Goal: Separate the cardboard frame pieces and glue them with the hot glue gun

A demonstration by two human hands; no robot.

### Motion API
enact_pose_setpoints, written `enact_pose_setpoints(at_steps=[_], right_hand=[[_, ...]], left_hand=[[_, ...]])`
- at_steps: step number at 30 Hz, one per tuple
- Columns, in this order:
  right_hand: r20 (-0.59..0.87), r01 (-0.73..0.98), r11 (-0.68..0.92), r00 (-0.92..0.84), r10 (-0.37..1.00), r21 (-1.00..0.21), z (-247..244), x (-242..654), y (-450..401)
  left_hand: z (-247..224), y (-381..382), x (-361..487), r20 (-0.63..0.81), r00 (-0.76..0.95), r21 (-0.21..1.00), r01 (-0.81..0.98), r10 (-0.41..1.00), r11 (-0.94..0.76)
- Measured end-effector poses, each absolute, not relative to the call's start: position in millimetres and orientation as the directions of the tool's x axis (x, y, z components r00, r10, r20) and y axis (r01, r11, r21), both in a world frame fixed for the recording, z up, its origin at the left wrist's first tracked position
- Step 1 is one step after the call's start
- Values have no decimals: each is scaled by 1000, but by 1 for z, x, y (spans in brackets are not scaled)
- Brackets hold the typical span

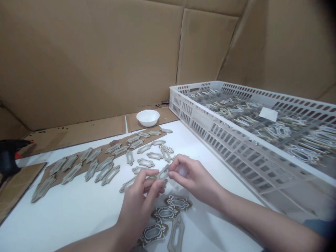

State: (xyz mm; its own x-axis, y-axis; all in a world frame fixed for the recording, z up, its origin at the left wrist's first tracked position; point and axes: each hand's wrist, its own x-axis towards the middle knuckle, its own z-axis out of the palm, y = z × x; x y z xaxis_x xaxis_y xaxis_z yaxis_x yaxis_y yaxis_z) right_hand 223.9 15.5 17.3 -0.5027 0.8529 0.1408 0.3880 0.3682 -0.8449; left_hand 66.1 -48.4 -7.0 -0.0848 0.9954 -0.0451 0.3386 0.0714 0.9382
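Both hands meet over the white board, pinching a small grey-beige frame (164,172) between them. My left hand (140,196) has its thumb and forefinger closed at the frame's near left end. My right hand (190,176) is closed on its right end, with something pale and round partly hidden under the fingers. Below the hands lie several dark ornate frames with white patterns (166,212) and one plain frame (176,233). Many plain grey frames (110,175) lie to the left and beyond, some on a brown cardboard strip (83,167).
A white bowl (148,119) stands at the back. On the right, a large white plastic crate (225,136) holds many frames and a white card (268,114). A black glue gun (9,157) is at the left edge. Cardboard walls (91,63) rise behind.
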Motion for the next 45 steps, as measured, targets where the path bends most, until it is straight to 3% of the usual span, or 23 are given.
enact_pose_setpoints(at_steps=[12, 19, 24, 30, 35, 45], right_hand=[[132, 418, 346, -460, 878, -840, 16, 223, 10], [200, 439, 412, -452, 869, -798, 13, 223, 11], [210, 459, 395, -403, 891, -796, 19, 229, 18], [155, 523, 508, -576, 802, -684, 16, 231, 21], [185, 569, 596, -617, 765, -567, 9, 230, 22], [144, 591, 593, -631, 762, -547, 8, 226, 23]], left_hand=[[-12, -52, 65, 26, -3, 899, 438, 1000, -22], [-10, -51, 67, -15, -2, 931, 365, 1000, 14], [-5, -46, 68, -103, -84, 983, 147, 991, 115], [-2, -44, 68, -141, -102, 987, 64, 985, 148], [-3, -46, 67, -127, -70, 987, 87, 989, 133], [-5, -45, 67, -147, -63, 985, 80, 987, 152]])
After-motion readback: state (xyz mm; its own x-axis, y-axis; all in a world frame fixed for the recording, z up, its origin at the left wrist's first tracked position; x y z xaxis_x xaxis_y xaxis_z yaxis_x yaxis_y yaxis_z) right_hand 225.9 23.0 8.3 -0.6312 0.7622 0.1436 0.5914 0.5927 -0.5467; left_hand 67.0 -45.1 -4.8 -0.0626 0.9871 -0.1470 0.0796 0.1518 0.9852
